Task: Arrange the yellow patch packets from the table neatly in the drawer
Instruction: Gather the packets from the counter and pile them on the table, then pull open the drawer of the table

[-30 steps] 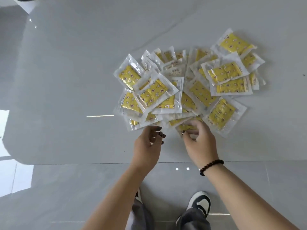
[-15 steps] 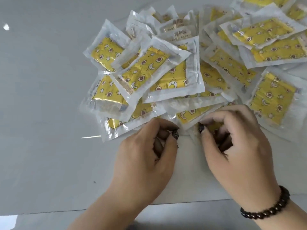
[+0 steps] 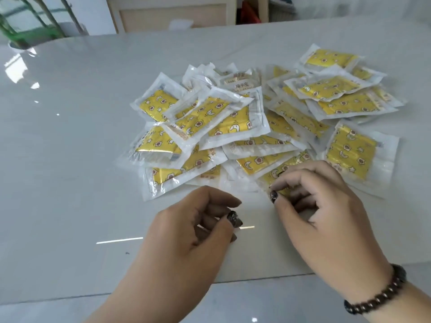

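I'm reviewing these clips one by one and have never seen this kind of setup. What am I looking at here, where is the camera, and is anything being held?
There is no machine: a person works with two bare hands, and the single camera sits on their head, looking forward and down. A loose heap of yellow patch packets in clear wrappers lies on a glossy white table. The right hand, with a dark bead bracelet on its wrist, pinches the near edge of one packet at the front of the heap. The left hand is beside it with curled fingers; its grip holds nothing that I can see. No drawer is clearly in view.
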Demonstrator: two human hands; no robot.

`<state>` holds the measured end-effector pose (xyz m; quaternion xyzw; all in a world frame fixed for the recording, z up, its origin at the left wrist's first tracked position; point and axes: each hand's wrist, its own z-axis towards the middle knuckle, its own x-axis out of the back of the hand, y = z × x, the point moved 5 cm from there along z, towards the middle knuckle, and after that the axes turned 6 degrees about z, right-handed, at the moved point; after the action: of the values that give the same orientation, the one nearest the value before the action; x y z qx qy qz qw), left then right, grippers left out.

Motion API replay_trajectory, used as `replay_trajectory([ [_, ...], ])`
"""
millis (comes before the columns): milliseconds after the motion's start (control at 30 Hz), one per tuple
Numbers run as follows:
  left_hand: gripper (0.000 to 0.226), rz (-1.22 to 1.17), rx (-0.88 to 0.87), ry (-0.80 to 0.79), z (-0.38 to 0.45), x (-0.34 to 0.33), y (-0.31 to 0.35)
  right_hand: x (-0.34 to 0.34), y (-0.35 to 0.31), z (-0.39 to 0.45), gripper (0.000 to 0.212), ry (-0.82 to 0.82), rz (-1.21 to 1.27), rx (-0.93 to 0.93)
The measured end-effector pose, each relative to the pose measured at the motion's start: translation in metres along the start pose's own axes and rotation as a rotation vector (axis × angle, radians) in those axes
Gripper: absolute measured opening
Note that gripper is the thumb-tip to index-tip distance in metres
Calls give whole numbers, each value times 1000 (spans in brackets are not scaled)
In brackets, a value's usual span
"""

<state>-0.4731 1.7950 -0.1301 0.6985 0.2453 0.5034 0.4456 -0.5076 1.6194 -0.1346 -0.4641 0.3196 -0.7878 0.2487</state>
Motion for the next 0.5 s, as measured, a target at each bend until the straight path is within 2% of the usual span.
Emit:
replay_trajectory([
  [100, 25, 104, -2, -76, -21, -1, 12, 3, -2, -7, 19, -21, 34, -16],
  [200, 21, 233, -38, -80, -42, -2, 25, 6, -7, -15, 16, -86, 33, -49],
  [400, 21, 456, -169, 6, -90, -4, 52, 13, -32, -41, 18, -261, -76, -54],
  [500, 23, 552, -227, 39, -118, -3, 62, 15, -52, -62, 15, -203, -117, 6],
])
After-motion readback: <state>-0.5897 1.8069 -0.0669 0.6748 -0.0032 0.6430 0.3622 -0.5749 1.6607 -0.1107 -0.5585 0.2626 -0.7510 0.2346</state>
